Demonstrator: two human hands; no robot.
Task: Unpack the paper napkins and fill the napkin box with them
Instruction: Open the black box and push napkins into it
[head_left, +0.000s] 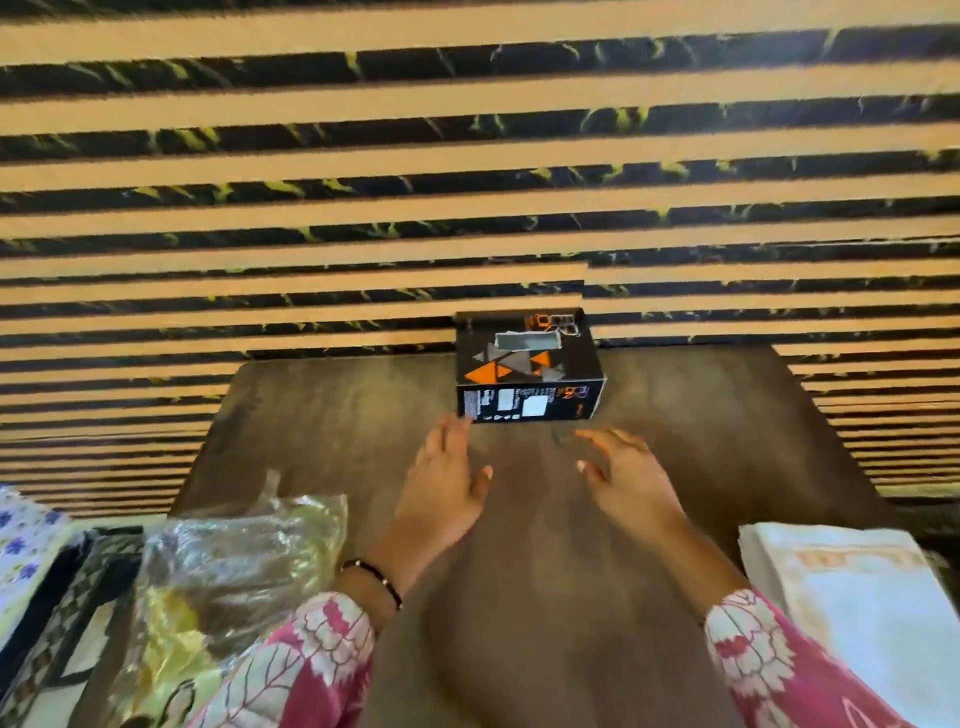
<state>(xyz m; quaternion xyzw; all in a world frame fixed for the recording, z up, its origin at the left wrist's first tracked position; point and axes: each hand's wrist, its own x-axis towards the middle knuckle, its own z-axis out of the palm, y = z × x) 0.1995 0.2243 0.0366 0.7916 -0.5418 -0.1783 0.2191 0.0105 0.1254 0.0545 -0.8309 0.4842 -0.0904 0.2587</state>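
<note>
Napkin box sits far across the tabletop, its slot showing nothing inside. Your left hand and right hand hover open before it. Napkins lie right of it.

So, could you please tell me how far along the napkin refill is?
Done: the napkins lie unwrapped at the table's right edge, the empty plastic wrapper on the left. In hand: nothing; the left hand and right hand reach open toward the napkin box. Left: filling the box.
</note>
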